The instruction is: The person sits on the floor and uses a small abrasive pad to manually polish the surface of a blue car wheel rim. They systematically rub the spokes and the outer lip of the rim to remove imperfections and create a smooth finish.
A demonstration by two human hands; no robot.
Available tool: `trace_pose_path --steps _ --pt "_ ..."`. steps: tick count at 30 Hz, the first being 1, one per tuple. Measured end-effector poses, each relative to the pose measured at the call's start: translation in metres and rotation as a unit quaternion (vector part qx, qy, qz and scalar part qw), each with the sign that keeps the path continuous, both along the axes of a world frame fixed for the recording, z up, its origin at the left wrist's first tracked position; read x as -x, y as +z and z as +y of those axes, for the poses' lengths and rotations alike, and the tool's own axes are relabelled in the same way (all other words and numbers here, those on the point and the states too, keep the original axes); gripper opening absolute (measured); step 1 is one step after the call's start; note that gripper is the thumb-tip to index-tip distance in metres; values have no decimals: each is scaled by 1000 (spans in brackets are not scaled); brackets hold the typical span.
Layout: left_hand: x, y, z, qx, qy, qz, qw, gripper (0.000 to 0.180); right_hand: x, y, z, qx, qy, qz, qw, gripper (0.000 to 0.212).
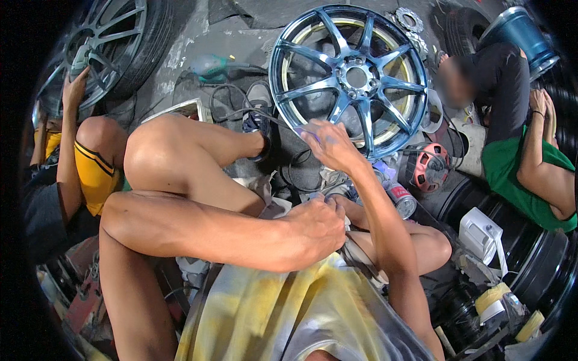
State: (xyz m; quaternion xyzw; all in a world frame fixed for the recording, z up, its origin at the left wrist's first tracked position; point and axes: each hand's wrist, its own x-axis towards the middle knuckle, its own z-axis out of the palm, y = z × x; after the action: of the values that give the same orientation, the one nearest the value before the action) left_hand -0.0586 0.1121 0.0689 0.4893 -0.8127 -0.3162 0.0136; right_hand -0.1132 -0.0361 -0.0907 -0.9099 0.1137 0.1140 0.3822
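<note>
A blue multi-spoke wheel rim (361,111) with polished spokes lies in front of me. My right hand (330,144) is at the near left edge of its lip, fingers bent around a small purplish piece (310,133) that is partly covered. Lower down, my left hand (318,225) is closed in a fist between my thighs, below the wheel rim and apart from it. Whatever its curled fingers hold, if anything, is hidden. Rumpled pale cloth or paper (274,201) lies beside that hand.
A teal power tool (214,69) with a cord lies beyond my shoe. Drink cans (400,201) and a red round object (426,167) sit right of centre. At left, another person holds a power tool (81,63) against a grey wheel (111,78). A person in green sits at right.
</note>
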Motion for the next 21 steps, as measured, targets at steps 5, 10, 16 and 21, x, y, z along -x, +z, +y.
trace_pose_path --steps 5,10,16,21 --pt "-2 -1 10 -32 38 -7 999 16 15 6 4 -14 17 6 1000 30" --pt "2 -22 -7 -69 1 9 998 19 -18 -22 14 44 -26 -101 994 27" --pt "-3 -31 2 -48 -7 -37 998 21 80 -28 48 -99 -10 -106 989 28" --pt "11 -23 9 -121 -28 -104 987 21 152 -71 -15 72 -7 286 956 39"
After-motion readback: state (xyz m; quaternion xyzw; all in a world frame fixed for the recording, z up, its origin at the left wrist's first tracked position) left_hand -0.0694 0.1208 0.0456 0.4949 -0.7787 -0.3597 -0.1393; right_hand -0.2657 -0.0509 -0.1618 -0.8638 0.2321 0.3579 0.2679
